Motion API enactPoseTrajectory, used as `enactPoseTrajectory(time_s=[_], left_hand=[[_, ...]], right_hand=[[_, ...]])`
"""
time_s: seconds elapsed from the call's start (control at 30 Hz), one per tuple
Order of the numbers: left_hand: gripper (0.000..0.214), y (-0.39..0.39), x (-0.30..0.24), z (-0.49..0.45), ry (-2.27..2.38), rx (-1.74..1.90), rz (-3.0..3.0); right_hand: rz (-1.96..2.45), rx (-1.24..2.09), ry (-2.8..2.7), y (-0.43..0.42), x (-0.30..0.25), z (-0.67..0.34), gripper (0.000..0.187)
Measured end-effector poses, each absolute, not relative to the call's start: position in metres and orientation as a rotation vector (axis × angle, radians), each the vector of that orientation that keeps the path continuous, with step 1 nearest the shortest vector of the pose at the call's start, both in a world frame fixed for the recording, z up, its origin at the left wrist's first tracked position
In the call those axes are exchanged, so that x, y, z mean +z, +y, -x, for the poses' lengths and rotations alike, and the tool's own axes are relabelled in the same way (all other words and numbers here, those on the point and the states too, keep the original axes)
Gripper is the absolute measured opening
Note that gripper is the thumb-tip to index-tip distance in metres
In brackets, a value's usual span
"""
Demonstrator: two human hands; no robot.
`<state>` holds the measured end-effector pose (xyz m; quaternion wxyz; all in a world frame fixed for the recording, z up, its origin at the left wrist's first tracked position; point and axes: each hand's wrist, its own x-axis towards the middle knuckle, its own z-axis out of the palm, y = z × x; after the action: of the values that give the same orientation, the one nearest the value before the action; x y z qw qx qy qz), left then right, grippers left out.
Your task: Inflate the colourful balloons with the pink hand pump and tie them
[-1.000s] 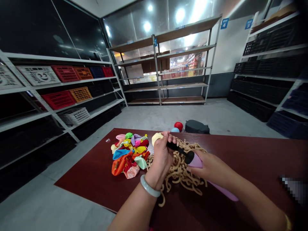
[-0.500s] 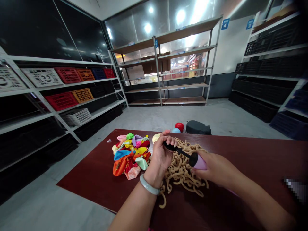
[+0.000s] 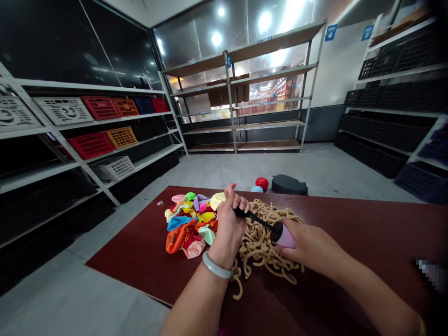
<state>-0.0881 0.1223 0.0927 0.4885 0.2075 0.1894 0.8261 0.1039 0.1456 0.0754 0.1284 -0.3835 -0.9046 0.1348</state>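
Observation:
A hand balloon pump, with a purple body (image 3: pixel 287 237) and black shaft (image 3: pixel 261 221), lies slantwise between my hands. My left hand (image 3: pixel 231 219), a pale bangle on its wrist, is closed around the pump's black end. The purple body sits in the closed grip of my right hand (image 3: pixel 306 240). Beside my left fingers is a rounded pale yellow balloon (image 3: pixel 217 200), and my hand hides how it is attached, if at all. Limp coloured balloons (image 3: pixel 182 223) are heaped at the left. Beneath the pump spreads a tangled pile of long beige balloons (image 3: pixel 269 261).
The dark red table (image 3: pixel 140 252) bears both piles. Past its far edge are a red ball (image 3: pixel 261 183), a light blue ball (image 3: pixel 256 189) and a dark grey stool-like object (image 3: pixel 289 185). Shelves with crates (image 3: pixel 100 107) line the left; more racks stand behind and right.
My hands and the pump have shifted slightly left, and the hands are a little closer together. The pale yellow balloon now shows farther left and looks larger.

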Motion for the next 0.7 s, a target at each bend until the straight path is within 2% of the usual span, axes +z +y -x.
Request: enactPoseTrajectory(time_s=[0.43, 0.6, 0.7], left_hand=[[0.032, 0.122, 0.096, 0.093, 0.493, 2.072, -0.599], [0.028, 0.122, 0.097, 0.097, 0.429, 2.081, -0.616], [0.027, 0.123, 0.095, 0.098, 0.432, 2.083, -0.632]], right_hand=[[1.039, 0.674, -2.642, 0.152, 0.082, -0.111, 0.033], [1.054, 0.645, -2.617, 0.162, 0.070, -0.115, 0.052], [1.032, 0.643, -2.604, 0.164, 0.067, -0.116, 0.052]])
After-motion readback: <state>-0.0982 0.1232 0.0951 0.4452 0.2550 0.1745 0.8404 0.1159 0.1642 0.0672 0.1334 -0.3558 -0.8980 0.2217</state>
